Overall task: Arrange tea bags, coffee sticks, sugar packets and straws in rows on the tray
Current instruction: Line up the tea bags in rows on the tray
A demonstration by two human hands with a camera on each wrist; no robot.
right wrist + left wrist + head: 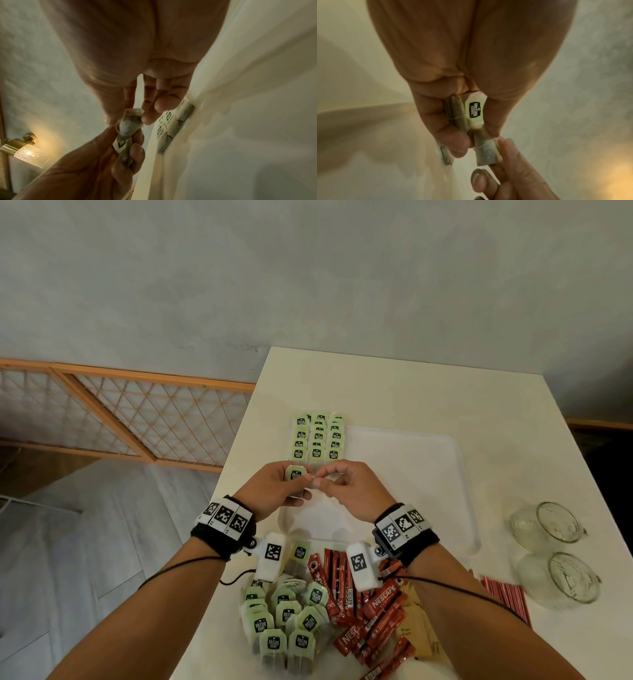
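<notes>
1. The left hand (274,487) is gripping a small stack of tea bags (295,475) between thumb and curled fingers, above the near left part of the white tray (459,474).
2. The right hand (349,491) is pinching the end of one tea bag (486,152) in that stack between thumb and fingertips (149,119); both hands are meeting just above the tray.
3. Three rows of tea bags (318,438) are lying overlapped along the far left part of the tray, green tags facing up.
4. The tray is sitting on the white bench (394,385), and most of its right side is showing bare.
5. A loose pile of tea bags (287,614) is lying on the bench near the person, between the forearms and in front of the tray.
6. Red coffee sticks (370,607) are lying heaped just to the right of that pile, touching it.
7. Brown sugar packets (416,631) are lying partly under the right forearm, beside the coffee sticks.
8. Red straws (503,594) are lying on the bench further right, partly hidden by the right forearm.
9. Two glass cups (555,556) are lying on their sides at the right edge of the bench, near the straws.
</notes>
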